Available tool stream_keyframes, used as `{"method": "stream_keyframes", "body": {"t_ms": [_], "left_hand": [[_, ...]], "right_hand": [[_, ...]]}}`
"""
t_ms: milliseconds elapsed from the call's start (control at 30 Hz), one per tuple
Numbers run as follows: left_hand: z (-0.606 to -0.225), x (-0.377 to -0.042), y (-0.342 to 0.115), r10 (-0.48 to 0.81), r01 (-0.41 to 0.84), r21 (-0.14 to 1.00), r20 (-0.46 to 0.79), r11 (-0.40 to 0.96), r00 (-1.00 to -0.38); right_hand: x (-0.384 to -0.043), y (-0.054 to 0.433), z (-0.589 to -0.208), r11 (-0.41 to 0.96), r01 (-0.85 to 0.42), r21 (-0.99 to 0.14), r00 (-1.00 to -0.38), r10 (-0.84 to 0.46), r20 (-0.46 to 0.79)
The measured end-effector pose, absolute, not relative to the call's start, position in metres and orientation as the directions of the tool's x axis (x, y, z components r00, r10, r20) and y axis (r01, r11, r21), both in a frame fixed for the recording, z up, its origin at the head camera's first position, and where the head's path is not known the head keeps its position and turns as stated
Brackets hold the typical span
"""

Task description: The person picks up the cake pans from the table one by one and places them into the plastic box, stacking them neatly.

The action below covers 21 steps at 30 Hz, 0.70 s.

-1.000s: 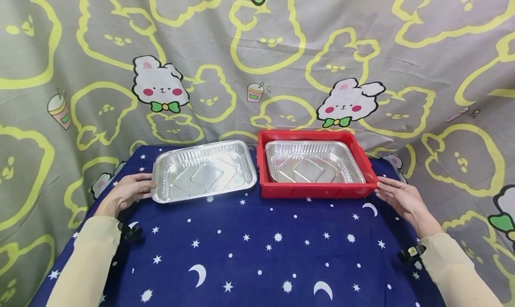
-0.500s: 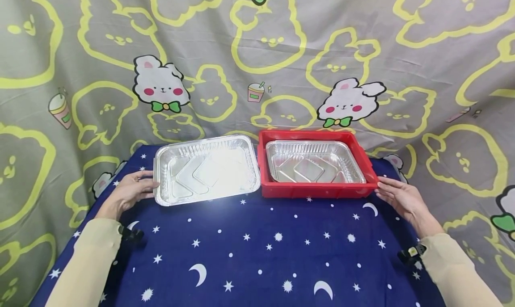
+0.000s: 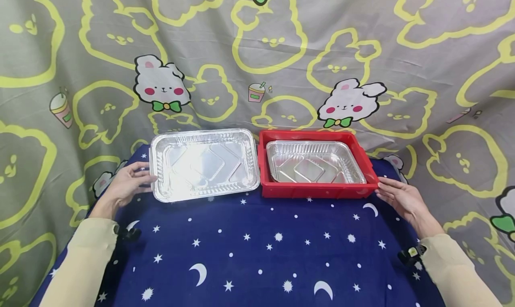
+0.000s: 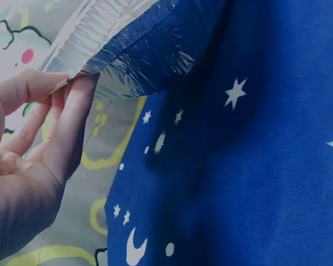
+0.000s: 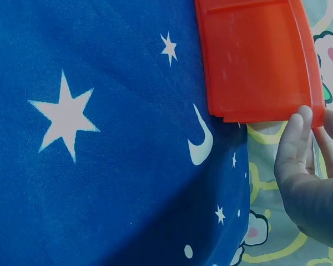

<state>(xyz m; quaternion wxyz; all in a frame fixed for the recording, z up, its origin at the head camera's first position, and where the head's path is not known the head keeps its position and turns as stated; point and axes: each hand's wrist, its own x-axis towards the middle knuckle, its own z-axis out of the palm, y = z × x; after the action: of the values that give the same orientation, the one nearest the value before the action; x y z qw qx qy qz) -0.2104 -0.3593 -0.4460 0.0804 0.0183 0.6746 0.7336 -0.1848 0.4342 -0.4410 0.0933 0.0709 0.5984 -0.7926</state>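
Observation:
My left hand [image 3: 126,186] pinches the left rim of a silver foil tray [image 3: 209,164], thumb on top and fingers beneath. In the left wrist view that foil tray [image 4: 139,52] is raised over the cloth, its underside showing and a shadow below. Its right end comes up against a red plastic bin [image 3: 314,191]. A second foil tray [image 3: 311,168] lies inside the bin. At the bin's near right corner, my right hand [image 3: 402,202] holds the rim between thumb and fingers; the right wrist view shows the fingertips [image 5: 304,113] at the red corner.
A dark blue cloth [image 3: 257,249] printed with white stars and moons covers the table. Behind and at both sides hangs a grey curtain [image 3: 217,34] with yellow outlines and rabbit faces, close to the table's back edge.
The left foil tray has been lifted and tilted, rising slightly toward the curtain with my left hand. My right hand and the red bin have stayed in place.

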Motion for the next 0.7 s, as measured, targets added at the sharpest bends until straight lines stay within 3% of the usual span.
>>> {"method": "stream_keyframes", "body": {"t_ms": [200, 700], "left_hand": [[-0.434, -0.209, -0.359, 0.136, -0.022, 0.995, -0.008, -0.101, -0.991], [-0.409, -0.210, -0.369, 0.034, 0.010, 0.987, 0.015, -0.158, -0.999]], "right_hand": [[-0.186, 0.435, -0.442, -0.272, 0.237, -0.933, -0.971, -0.065, -0.228], [-0.185, 0.435, -0.441, -0.292, 0.232, -0.928, -0.973, -0.074, -0.220]]}}
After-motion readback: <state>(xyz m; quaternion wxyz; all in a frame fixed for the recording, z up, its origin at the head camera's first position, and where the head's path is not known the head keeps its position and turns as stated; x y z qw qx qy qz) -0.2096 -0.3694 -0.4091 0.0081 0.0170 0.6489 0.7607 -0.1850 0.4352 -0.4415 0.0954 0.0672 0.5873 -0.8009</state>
